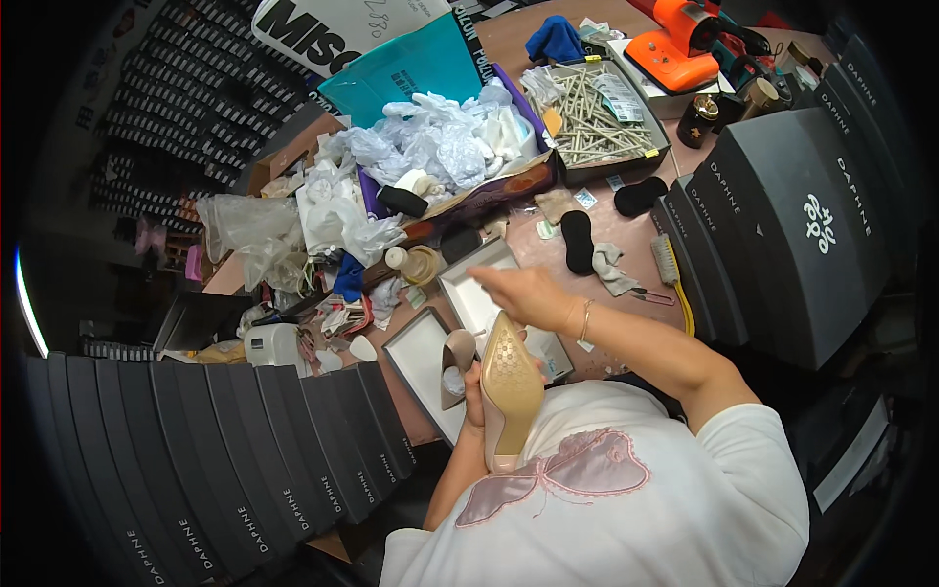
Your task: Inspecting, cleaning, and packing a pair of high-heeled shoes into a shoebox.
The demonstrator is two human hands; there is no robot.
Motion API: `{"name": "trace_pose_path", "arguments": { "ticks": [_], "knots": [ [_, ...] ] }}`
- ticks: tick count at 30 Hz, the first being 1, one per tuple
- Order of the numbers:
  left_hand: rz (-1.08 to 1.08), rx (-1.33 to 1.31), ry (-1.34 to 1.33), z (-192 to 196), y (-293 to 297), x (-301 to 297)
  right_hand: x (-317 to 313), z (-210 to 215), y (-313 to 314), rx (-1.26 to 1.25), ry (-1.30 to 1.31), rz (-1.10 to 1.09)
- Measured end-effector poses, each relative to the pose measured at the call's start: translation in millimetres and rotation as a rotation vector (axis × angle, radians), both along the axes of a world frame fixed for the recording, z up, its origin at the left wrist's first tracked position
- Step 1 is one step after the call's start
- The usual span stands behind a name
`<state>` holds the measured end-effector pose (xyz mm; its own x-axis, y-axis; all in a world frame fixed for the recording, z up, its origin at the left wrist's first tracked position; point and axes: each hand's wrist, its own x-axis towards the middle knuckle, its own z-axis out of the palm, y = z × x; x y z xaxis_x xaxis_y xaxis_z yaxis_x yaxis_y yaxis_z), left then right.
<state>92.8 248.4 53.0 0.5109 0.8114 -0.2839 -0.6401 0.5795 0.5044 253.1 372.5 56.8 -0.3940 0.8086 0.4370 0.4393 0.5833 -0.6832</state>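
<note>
A beige heeled shoe (514,377) is in my left hand (473,399), its patterned tan sole turned up and its low heel toward my shirt. The thumb and palm grip its side. Just beyond the toe, my right hand (528,296) is stretched out flat toward the left, its fingers extended and nothing visible in it. Beside the held shoe is a second beige shoe (453,357) with white paper inside, over the open grey shoe box (413,344). Another white-lined box part (472,301) lies behind, partly covered by my right hand.
Stacked dark shoe boxes rise at the left (245,460) and right (782,235). Beyond are a bin of crumpled white paper (440,142), a box of thin sticks (592,117) and an orange tool (675,54). A yellow-handled brush (667,264) and black pads (577,243) lie rightward.
</note>
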Motion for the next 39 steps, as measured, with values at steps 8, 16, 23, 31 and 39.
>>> {"name": "trace_pose_path", "arguments": {
  "ticks": [8,16,23,31,39],
  "knots": [
    [-0.001,0.072,-0.024,11,16,0,37,24,-14,-0.363,0.458,-0.151],
    [0.126,-0.207,0.09,25,13,17,5,48,-55,0.085,-0.083,0.162],
    [0.199,-0.05,0.228,12,18,9,7,46,-76,0.017,-0.201,0.397],
    [0.29,0.554,1.312,-18,61,-28,36,-39,10,-0.897,0.831,-0.041],
    [0.035,0.497,1.681,-113,-27,-104,40,-25,-26,-1.378,1.227,0.069]
  ]
}}
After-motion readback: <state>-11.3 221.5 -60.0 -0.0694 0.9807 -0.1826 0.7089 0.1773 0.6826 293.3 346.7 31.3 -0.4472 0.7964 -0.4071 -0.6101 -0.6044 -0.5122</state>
